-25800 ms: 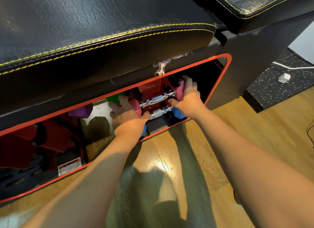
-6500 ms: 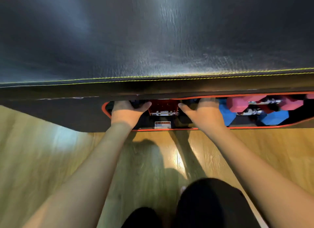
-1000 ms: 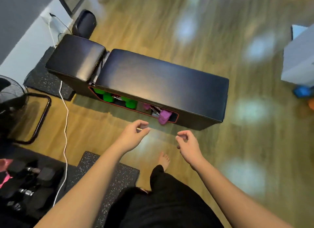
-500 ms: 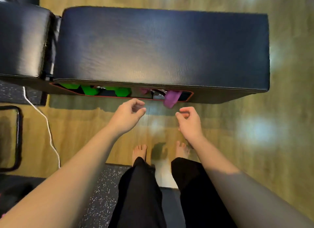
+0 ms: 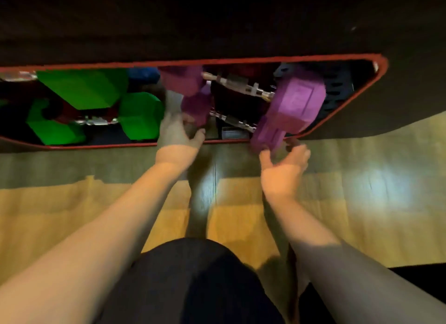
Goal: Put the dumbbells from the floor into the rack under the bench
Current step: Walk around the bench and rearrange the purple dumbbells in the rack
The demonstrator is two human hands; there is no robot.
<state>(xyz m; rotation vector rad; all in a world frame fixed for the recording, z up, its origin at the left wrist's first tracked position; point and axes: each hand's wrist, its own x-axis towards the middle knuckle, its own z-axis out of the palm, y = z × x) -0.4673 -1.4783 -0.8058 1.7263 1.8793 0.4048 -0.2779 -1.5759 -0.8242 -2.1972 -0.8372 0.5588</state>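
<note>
The rack is a red-rimmed opening under the black bench. Two purple dumbbells lie at its right end, one above the other. The upper purple dumbbell is inside. The lower purple dumbbell is tilted, and its right head sticks out over the rim. My left hand grips that dumbbell's left head inside the opening. My right hand is palm up, cupped under the protruding right head. The picture is blurred.
Green dumbbells fill the left part of the rack, with a blue dumbbell behind them. The wooden floor runs in front of the bench. My knee in black trousers is low in the view.
I have dropped from standing to close in front of the rack. Both hands, empty half a second ago, have reached the ends of the protruding purple dumbbell.
</note>
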